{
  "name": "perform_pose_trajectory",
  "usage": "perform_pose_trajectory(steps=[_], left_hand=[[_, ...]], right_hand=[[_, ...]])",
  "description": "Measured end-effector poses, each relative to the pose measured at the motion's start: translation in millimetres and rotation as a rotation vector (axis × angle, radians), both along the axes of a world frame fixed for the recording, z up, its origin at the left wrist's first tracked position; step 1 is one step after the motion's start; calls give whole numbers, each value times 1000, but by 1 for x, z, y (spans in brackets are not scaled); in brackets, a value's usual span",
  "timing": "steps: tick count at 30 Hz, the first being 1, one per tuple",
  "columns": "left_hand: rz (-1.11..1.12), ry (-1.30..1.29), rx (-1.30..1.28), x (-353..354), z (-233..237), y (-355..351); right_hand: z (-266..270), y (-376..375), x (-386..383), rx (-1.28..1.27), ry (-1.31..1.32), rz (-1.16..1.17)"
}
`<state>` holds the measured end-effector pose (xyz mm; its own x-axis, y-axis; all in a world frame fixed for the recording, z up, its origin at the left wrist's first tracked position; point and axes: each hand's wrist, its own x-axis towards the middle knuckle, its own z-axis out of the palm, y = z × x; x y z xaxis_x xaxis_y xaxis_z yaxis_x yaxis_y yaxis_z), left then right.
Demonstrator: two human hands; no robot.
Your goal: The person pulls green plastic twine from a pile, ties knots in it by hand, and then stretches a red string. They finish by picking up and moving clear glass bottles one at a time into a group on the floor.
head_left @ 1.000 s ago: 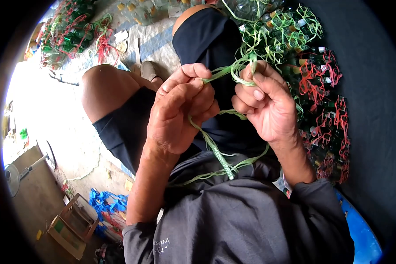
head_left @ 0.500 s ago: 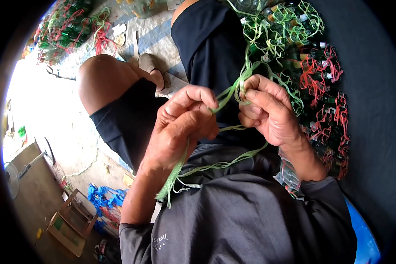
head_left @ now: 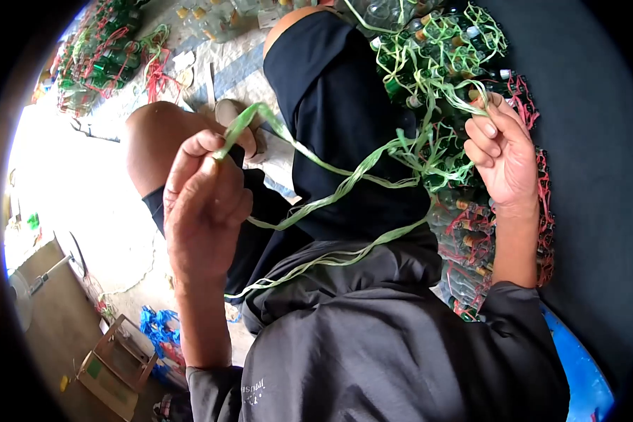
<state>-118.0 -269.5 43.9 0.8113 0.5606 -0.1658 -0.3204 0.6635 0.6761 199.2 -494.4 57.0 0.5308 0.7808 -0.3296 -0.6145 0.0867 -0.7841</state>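
Green plastic twine [head_left: 352, 181] hangs in loose strands across my lap. My left hand [head_left: 207, 186] is closed, pinching a length of it between thumb and forefinger. Off to the right, my right hand [head_left: 498, 141] pinches another loop of the green twine near its fingertips. Between the hands, the strands gather in a frayed green bunch [head_left: 420, 156] above my dark shorts [head_left: 337, 119]. Beside and beyond my right hand lie glass bottles [head_left: 464, 53] wrapped in a net of green twine.
Bottles tied with red twine [head_left: 464, 228] line my right side. Another netted bottle pile [head_left: 105, 60] stands at the far left, with clear bottles [head_left: 218, 17] at the top. A wooden frame [head_left: 116, 359], blue strips [head_left: 160, 330] and a fan [head_left: 22, 292] are at lower left.
My hands have moved well apart, left hand to the left and right hand up and right. The twine that was bunched between them is now spread across my lap.
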Motion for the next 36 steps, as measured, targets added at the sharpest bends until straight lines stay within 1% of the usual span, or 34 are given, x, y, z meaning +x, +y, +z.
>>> perform_pose_trajectory(steps=[1,3,6,7,8,12,16,20,21,22,24,26,28,30,32,33,36], left_hand=[[32,-26,11,3,2,3],[90,-58,52,7,16,8],[49,-127,181,12,32,20],[63,-158,147,13,37,22],[31,-215,168,16,36,27],[56,-210,269,30,44,31],[113,-131,355,45,53,34],[123,-79,379,58,56,36],[124,-61,392,64,57,33],[125,-41,404,70,58,29],[43,-60,389,80,59,25],[-47,-140,394,91,58,18],[-112,-94,440,101,63,13],[-129,-91,432,111,63,8],[-167,-74,407,120,66,5],[-164,-82,392,124,67,2],[-165,-103,357,135,71,-5]], right_hand=[[4,0,4,14,8,-12],[9,-4,15,45,-112,-45],[21,-17,44,40,-288,-180],[26,-22,52,61,-344,-196],[31,-26,59,79,-398,-212],[54,-46,77,48,-558,-357],[66,-78,108,104,-612,-425],[68,-82,107,52,-682,-563],[66,-78,100,-49,-712,-619],[61,-75,96,-93,-726,-576],[50,-56,75,-178,-728,-505],[32,-41,56,-190,-790,-300],[22,-18,31,-269,-818,-132],[-1,-2,14,-173,-872,37],[9,15,-4,-349,-1017,280],[4,23,-10,-339,-1133,329],[-20,36,-22,-308,-1210,379]])
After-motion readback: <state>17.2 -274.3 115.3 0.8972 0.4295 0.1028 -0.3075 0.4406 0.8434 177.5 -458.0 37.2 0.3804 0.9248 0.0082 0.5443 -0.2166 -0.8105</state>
